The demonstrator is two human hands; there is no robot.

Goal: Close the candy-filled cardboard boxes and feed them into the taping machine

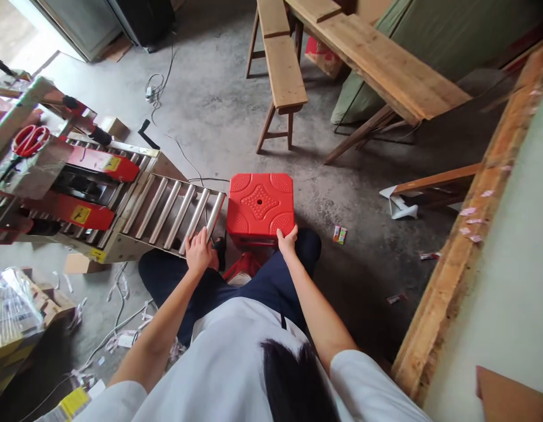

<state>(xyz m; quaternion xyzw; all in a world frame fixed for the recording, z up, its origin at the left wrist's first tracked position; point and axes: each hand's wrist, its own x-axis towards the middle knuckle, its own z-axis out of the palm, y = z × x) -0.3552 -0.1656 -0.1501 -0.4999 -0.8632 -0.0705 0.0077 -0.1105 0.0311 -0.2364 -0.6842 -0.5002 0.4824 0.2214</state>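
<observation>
A red plastic stool (260, 206) stands on the concrete floor (219, 111) at the centre of the frame, directly ahead of the person's knees, its square patterned seat facing up with a small hole in the middle. The right hand (287, 241) grips the seat's near edge at its lower right corner, fingers curled onto the rim, so this hand is closed on the stool. The left hand (198, 253) sits just left of the stool and does not touch it; it rests with fingers spread flat on the near end of a roller conveyor (175, 214), pressing on the last steel rollers rather than clasping anything. The stool thus lies straight forward of the right hand and up and to the right of the left one, with the conveyor's end just beside the stool's left side. The conveyor's long axis runs from there toward the left of the frame, into a carton-sealing machine (78, 187) with red guards and yellow labels. Red-handled scissors (30, 139) lie on top of that machine at the far left. A wooden bench (280, 64) stands beyond the stool at upper centre, and long planks (386, 64) cross the upper right. Scraps of paper (399, 205) and small wrappers (340, 234) litter the floor to the right.
</observation>
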